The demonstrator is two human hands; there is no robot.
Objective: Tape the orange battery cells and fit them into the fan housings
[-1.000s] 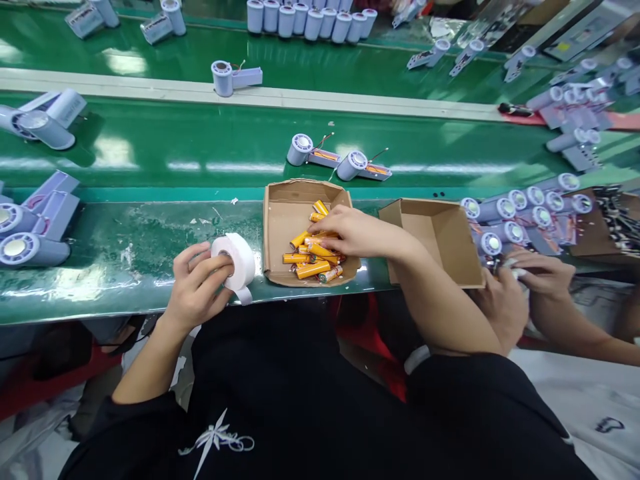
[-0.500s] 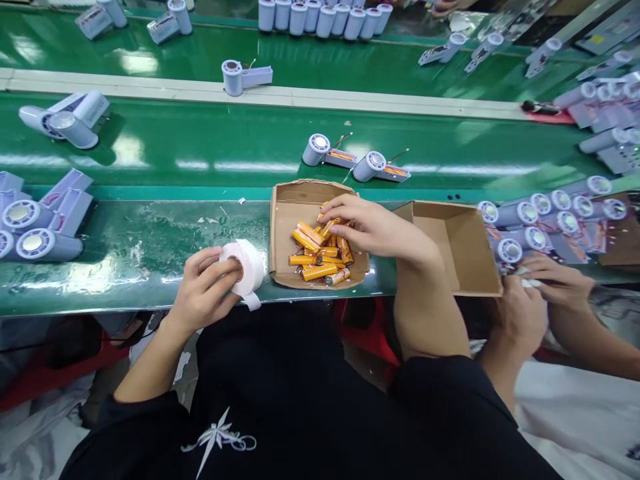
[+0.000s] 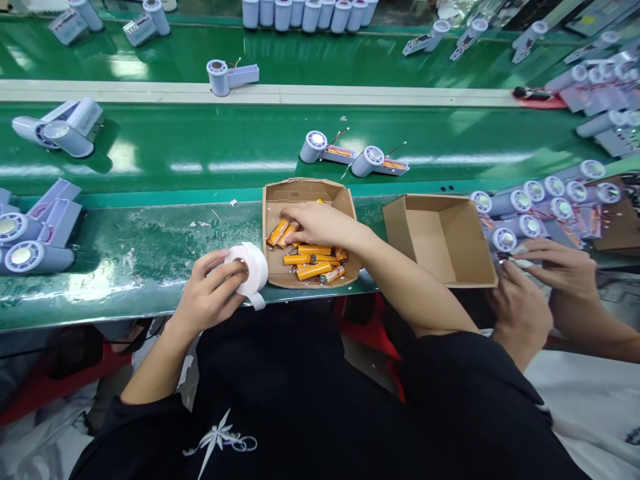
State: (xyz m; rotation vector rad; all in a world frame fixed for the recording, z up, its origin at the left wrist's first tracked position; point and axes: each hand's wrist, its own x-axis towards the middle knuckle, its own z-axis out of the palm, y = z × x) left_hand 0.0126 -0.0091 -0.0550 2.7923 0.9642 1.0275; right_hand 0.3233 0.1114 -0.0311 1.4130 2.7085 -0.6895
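Your view is bright and sharp; overhead lamps glare on the green belt point(image 3: 200, 143); edges bow outward.

The green surface point(image 3: 150, 247) carries a cardboard tray point(image 3: 280, 200) of orange batteries point(image 3: 314, 270) beside an open box point(image 3: 440, 233). Grey fan housings point(image 3: 30, 240) lie at its left end, and two more point(image 3: 350, 157) on the belt behind.
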